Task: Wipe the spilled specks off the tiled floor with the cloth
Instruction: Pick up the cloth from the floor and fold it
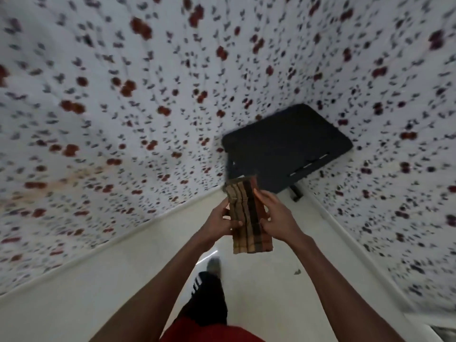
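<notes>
A folded brown and tan striped cloth (249, 218) is held upright in front of me, above the pale tiled floor (123, 292). My left hand (219, 222) grips its left edge with the thumb across the front. My right hand (276, 215) holds its right edge, fingers curled round it. A small dark speck (296, 272) lies on the floor below my right forearm. The picture is blurred by motion.
White walls with a red and dark floral print (123, 119) meet in a corner ahead. A black flat object on a stand (286, 144) sits in that corner. My leg in dark clothing and a foot (212, 267) stand on the floor below the hands.
</notes>
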